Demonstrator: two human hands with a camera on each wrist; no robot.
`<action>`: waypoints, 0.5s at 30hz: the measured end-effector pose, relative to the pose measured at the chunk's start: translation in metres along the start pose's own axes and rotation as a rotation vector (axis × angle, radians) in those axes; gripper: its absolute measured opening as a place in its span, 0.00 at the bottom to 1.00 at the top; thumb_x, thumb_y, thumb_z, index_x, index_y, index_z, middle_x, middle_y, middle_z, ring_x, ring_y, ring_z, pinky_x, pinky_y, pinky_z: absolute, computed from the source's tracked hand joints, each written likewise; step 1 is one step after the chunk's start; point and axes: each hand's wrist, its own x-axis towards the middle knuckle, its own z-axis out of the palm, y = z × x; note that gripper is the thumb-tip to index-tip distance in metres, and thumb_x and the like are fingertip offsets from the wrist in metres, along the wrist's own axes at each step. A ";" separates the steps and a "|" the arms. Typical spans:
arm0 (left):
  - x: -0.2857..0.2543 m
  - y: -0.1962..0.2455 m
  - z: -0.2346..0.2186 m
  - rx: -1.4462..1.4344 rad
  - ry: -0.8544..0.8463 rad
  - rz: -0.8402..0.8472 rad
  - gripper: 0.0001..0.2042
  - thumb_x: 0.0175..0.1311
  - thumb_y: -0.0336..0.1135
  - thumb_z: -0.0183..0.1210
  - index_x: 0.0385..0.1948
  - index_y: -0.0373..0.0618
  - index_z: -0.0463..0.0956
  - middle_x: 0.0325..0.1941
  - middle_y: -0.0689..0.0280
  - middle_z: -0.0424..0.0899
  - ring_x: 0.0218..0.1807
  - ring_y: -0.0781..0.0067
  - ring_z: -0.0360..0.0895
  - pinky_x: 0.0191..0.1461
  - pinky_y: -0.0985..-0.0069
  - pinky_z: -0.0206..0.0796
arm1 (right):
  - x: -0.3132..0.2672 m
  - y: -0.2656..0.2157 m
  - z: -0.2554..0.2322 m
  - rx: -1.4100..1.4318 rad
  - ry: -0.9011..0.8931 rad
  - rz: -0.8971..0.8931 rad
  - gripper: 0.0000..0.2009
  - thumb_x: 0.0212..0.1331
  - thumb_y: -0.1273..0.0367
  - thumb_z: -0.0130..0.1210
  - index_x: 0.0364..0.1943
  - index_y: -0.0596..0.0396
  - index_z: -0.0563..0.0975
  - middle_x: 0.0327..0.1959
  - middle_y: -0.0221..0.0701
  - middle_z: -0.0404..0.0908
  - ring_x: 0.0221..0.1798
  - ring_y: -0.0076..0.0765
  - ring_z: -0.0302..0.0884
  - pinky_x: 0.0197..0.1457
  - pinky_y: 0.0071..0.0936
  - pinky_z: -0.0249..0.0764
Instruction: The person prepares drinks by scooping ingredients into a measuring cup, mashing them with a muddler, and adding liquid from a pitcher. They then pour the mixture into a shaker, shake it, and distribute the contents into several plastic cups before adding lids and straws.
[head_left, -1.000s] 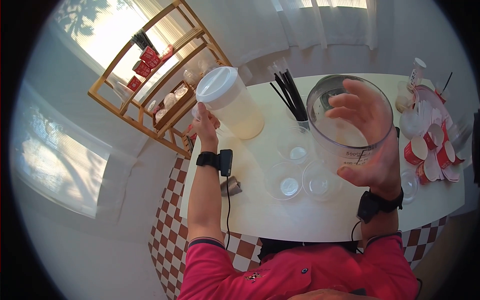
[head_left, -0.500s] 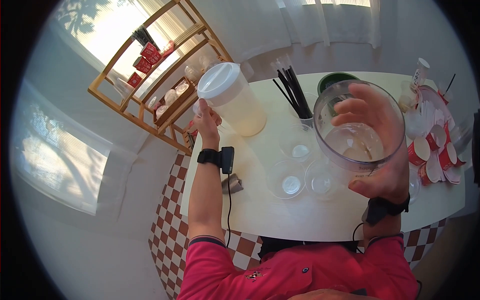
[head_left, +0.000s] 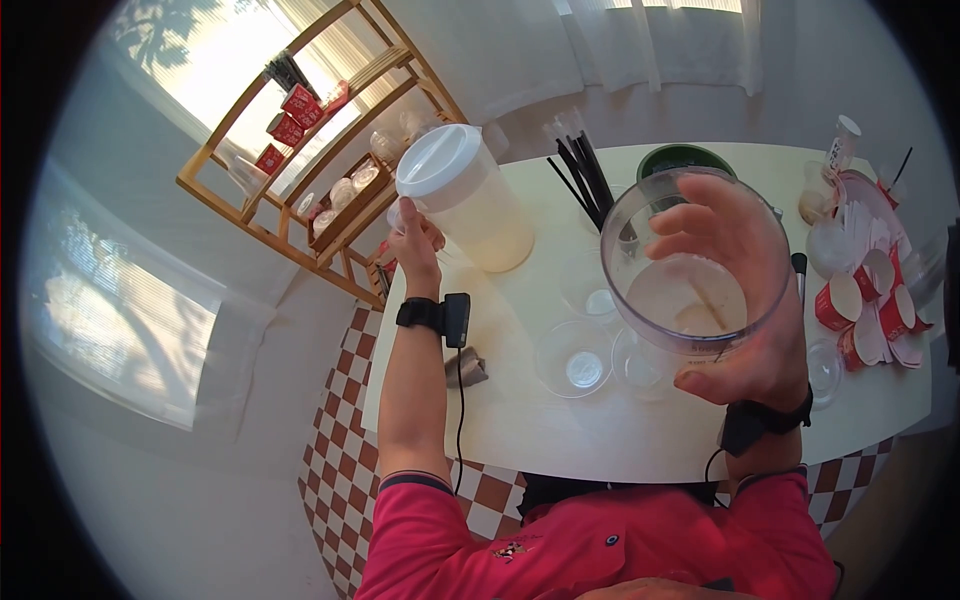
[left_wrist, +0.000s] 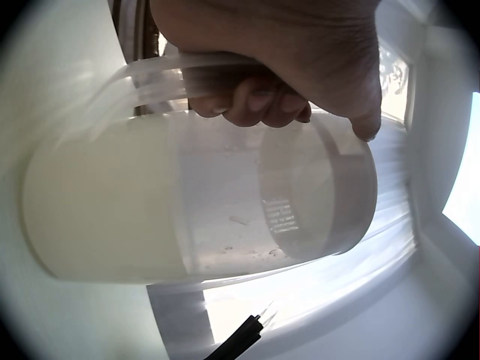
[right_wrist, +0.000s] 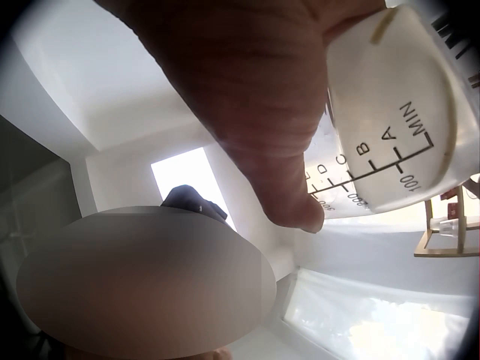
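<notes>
In the head view my left hand [head_left: 415, 248] grips the handle of a large translucent pitcher [head_left: 485, 225] with a pale lid, at the table's left back. The left wrist view shows the fingers curled through the handle, the thumb by the lid, and cloudy pale liquid in the pitcher's lower part [left_wrist: 105, 202]. My right hand [head_left: 755, 320] holds a clear measuring cup [head_left: 690, 335] raised above the table, fingers round its far side and thumb in front. Printed scale marks and a little cloudy liquid [right_wrist: 405, 82] show through its wall.
Clear plastic cups [head_left: 575, 375] stand below the measuring cup. Behind them are black straws [head_left: 582, 180] in a holder and a dark green bowl [head_left: 690, 155]. Red paper cups [head_left: 835, 303] lie at the right. A grey cloth [head_left: 468, 368] lies at the left, near a wooden shelf [head_left: 240, 215].
The measuring cup went right, then came back a little left, and its tilt changed so the liquid inside shows. More of the green bowl is visible. The left hand stays on the pitcher.
</notes>
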 end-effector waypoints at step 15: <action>-0.002 0.001 0.001 -0.001 0.009 -0.008 0.27 0.68 0.62 0.58 0.18 0.52 0.64 0.12 0.75 0.60 0.13 0.82 0.57 0.18 0.79 0.50 | 0.000 0.004 0.001 0.021 -0.006 -0.017 0.59 0.23 0.56 0.79 0.70 0.60 0.61 0.56 0.38 0.74 0.57 0.38 0.74 0.63 0.36 0.69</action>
